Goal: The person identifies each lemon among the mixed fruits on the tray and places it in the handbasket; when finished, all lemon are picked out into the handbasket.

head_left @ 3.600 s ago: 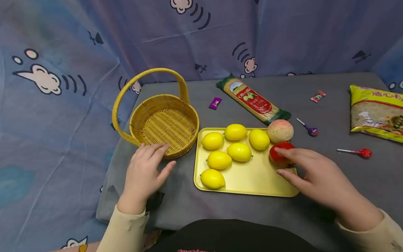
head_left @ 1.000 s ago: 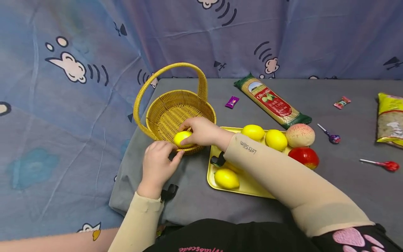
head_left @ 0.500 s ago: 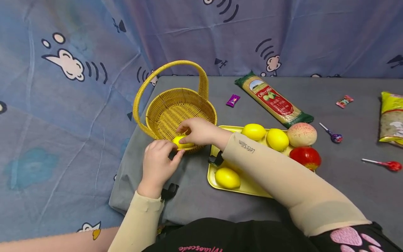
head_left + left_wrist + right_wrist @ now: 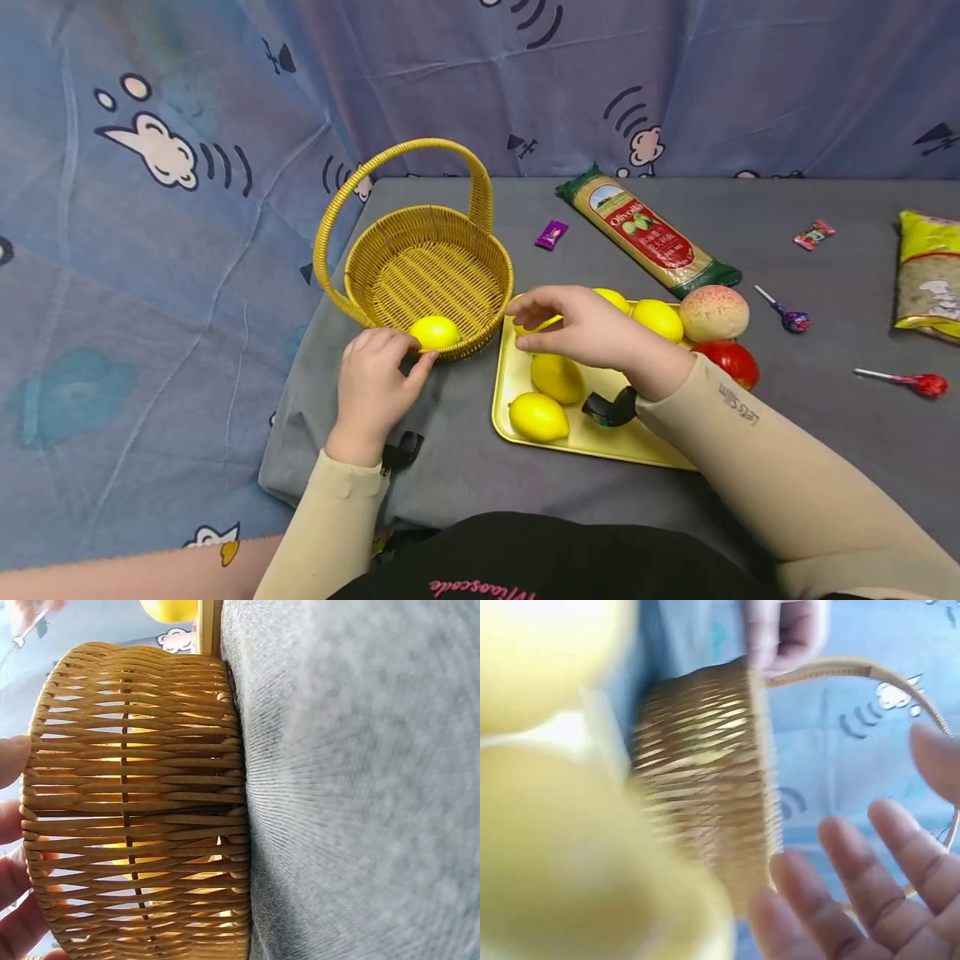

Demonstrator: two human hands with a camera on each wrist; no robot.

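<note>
Your left grip [image 4: 377, 375] is curled into a pinch. Your right arm [image 4: 787, 467] angles inward, the right grip [image 4: 581, 327] hovering, loosely parted.

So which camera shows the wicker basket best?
The head view: you look down into the wicker basket and see its arched handle and the lemon inside. The left wrist view shows its woven wall up close, without the handle. The right wrist view shows it from the side, blurred and partly hidden.

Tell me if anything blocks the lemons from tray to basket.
Only the basket's rim beside the tray, and the right hand above the lemons. The handle and left hand look off the path.
</note>
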